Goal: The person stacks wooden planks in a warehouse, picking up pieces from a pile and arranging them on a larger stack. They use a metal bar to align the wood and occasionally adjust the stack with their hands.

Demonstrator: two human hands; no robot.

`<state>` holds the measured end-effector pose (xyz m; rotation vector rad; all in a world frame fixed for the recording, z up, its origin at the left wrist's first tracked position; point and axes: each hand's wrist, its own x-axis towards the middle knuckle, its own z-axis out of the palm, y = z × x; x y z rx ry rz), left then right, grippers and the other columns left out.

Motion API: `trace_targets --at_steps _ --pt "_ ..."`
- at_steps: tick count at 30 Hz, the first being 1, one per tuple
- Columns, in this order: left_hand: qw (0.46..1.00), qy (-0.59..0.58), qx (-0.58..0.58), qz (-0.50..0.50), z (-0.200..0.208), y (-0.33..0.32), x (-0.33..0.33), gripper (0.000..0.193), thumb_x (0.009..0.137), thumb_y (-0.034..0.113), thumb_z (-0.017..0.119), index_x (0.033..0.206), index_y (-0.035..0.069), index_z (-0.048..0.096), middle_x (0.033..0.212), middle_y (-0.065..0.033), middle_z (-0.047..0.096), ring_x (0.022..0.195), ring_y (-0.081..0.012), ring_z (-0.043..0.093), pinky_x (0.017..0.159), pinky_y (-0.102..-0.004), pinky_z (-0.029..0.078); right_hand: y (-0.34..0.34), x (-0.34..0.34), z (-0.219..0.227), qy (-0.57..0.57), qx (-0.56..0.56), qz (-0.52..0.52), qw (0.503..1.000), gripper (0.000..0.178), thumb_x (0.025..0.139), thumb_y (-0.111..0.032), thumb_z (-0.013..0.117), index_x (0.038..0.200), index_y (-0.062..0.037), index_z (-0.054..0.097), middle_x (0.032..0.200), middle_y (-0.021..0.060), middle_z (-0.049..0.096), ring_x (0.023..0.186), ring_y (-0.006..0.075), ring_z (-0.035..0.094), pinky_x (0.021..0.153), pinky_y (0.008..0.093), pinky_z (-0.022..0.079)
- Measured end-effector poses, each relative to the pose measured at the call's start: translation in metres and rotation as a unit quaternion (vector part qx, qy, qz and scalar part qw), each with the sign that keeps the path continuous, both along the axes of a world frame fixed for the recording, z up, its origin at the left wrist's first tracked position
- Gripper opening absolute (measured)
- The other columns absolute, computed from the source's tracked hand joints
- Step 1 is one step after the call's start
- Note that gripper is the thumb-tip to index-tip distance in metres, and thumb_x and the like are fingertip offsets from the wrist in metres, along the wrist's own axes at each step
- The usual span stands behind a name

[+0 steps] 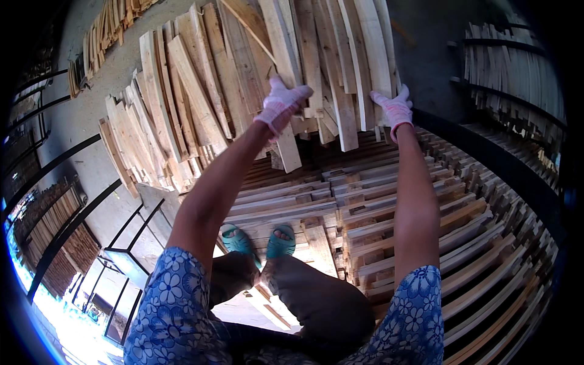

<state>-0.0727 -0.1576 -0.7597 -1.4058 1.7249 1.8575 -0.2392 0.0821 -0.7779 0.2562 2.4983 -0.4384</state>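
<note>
Both my hands wear pale pink-white gloves and reach forward to a stack of rough wooden planks. My left hand (282, 104) is closed over a long pale plank (289, 152), whose near end sticks out below it. At the right edge of the same stack, my right hand (395, 108) grips the outermost plank (381, 58), thumb on its near side and fingers along its outer side. Several more planks (328, 67) lie lengthwise between my hands. The undersides of the planks and some of my fingertips are hidden.
More loose planks (182, 91) lie left of my left hand. Layered wooden strips (426, 219) fill the space below and right. A dark metal bar (486, 152) curves along the right. My feet, in green sandals (280, 242), stand on boards. Metal frames (125, 249) stand at left.
</note>
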Motion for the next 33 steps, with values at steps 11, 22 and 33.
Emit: trace_targets --at_steps 11,22,33 --pt "0.952 0.194 0.238 0.013 -0.080 0.097 0.023 0.108 0.076 0.054 0.081 0.155 0.010 0.022 0.147 -0.0263 0.041 0.130 -0.0344 0.051 0.103 -0.0437 0.049 0.000 0.011 0.023 -0.028 -0.053 0.019 0.998 0.112 0.068 -0.057 0.084 0.153 -0.0054 0.032 0.149 0.0269 0.039 0.136 0.0393 0.043 0.111 0.0470 0.038" --pt "0.962 0.053 0.264 0.039 -0.027 0.080 -0.028 0.102 0.081 0.050 0.077 0.152 0.002 0.021 0.144 -0.0251 0.044 0.130 -0.0326 0.049 0.105 -0.0429 0.043 0.003 0.027 0.018 0.006 -0.134 0.005 0.991 0.107 0.071 -0.049 0.085 0.148 0.0010 0.030 0.140 0.0307 0.049 0.128 0.0396 0.052 0.108 0.0433 0.039" --pt "0.983 0.019 0.176 -0.040 0.005 -0.053 0.070 0.099 0.076 0.054 0.081 0.147 0.001 0.037 0.126 -0.0151 0.060 0.118 -0.0259 0.059 0.106 -0.0371 0.043 -0.110 0.168 0.051 -0.120 -0.099 0.041 0.987 0.105 0.078 -0.053 0.079 0.140 0.0067 0.020 0.123 0.0295 0.062 0.117 0.0403 0.062 0.103 0.0400 0.045"
